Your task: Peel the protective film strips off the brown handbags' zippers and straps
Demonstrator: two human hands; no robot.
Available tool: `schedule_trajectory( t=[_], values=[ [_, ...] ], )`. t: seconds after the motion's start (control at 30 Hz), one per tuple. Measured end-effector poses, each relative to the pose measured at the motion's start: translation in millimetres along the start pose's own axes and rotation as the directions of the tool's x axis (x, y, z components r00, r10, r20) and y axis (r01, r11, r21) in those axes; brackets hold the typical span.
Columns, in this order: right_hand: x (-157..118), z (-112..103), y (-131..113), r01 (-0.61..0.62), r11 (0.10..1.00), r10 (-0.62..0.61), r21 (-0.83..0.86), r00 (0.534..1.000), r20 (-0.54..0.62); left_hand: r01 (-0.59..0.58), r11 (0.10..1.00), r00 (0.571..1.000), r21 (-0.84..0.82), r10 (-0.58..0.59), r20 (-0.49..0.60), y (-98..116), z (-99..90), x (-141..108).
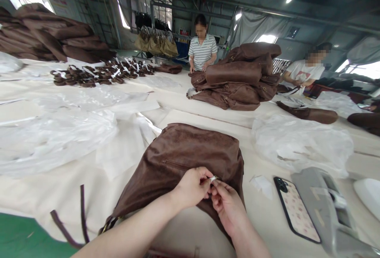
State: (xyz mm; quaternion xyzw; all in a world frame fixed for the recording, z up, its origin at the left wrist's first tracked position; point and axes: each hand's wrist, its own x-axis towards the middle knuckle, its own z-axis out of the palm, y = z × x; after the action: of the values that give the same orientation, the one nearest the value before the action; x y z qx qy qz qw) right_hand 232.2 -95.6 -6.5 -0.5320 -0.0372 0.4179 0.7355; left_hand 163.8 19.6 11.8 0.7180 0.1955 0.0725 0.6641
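A dark brown leather-look bag (196, 143) lies on the pale table in front of me, a zip slit running across its face. Over its near side my left hand (191, 188) pinches a small white piece (213, 178) between thumb and fingers. My right hand (227, 202) meets it there, its fingers closed on the same white piece. What the piece is attached to is hidden by my fingertips. Dark straps (83, 214) from the bag hang at the lower left.
A phone (297, 208) and a grey tape dispenser-like tool (323, 206) lie at the right. Clear plastic (305, 143) is crumpled behind them. Stacked brown bags (237, 75) and bundled straps (97, 71) are farther back. Two people (202, 48) work across the table.
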Motion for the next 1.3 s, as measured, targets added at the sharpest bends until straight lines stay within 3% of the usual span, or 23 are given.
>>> schedule_trajectory(
  t=[0.3,0.43,0.47,0.53,0.63,0.73,0.8,0.9,0.97,1.03,1.17,1.3],
  values=[
    [5,7,-1,-0.033,0.942,0.05,-0.334,0.998,0.042,-0.04,0.997,0.998,0.07,0.037,0.043,-1,-3.8,4],
    [-2,9,-1,0.028,0.873,0.021,-0.486,0.995,0.094,-0.157,0.976,0.979,0.15,0.175,-0.109,14,-19.2,-3],
    [-7,6,-3,0.085,0.817,-0.034,-0.571,0.995,0.099,-0.183,0.971,0.967,0.152,0.206,-0.152,21,-27.0,-10],
    [-18,-4,-8,0.238,0.616,-0.222,-0.751,0.967,0.125,-0.234,0.957,0.944,0.174,0.266,-0.196,39,-47.3,-32],
    [-32,-27,-21,0.361,0.296,-0.443,-0.885,0.872,0.208,-0.281,0.883,0.886,0.375,0.388,-0.252,61,-84.9,-68],
    [-32,-43,-31,0.346,0.177,-0.483,-0.921,0.846,0.225,-0.138,0.753,0.829,0.644,0.443,-0.341,63,-116.9,-88],
    [-27,-40,-34,0.366,0.119,-0.476,-0.923,0.837,0.27,-0.092,0.671,0.844,0.736,0.445,-0.3,54,-125.7,-90],
    [-16,-17,-32,0.338,-0.078,-0.412,-0.938,0.846,0.339,-0.258,0.575,0.87,0.777,0.488,-0.072,43,-113.6,-75],
    [-9,1,-30,0.212,-0.269,-0.383,-0.939,0.871,0.306,-0.395,0.523,0.847,0.755,0.525,0.079,43,-93.2,-57],
    [-3,14,-29,0.115,-0.4,-0.35,-0.909,0.898,0.268,-0.471,0.499,0.834,0.727,0.521,0.182,45,-70.8,-36],
    [2,16,-26,0.153,-0.434,-0.245,-0.888,0.928,0.28,-0.526,0.475,0.843,0.705,0.402,0.358,40,-41.5,12],
    [0,6,-21,0.172,-0.463,-0.248,-0.87,0.917,0.313,-0.52,0.498,0.85,0.694,0.387,0.358,18,-38.2,48]
  ],
)
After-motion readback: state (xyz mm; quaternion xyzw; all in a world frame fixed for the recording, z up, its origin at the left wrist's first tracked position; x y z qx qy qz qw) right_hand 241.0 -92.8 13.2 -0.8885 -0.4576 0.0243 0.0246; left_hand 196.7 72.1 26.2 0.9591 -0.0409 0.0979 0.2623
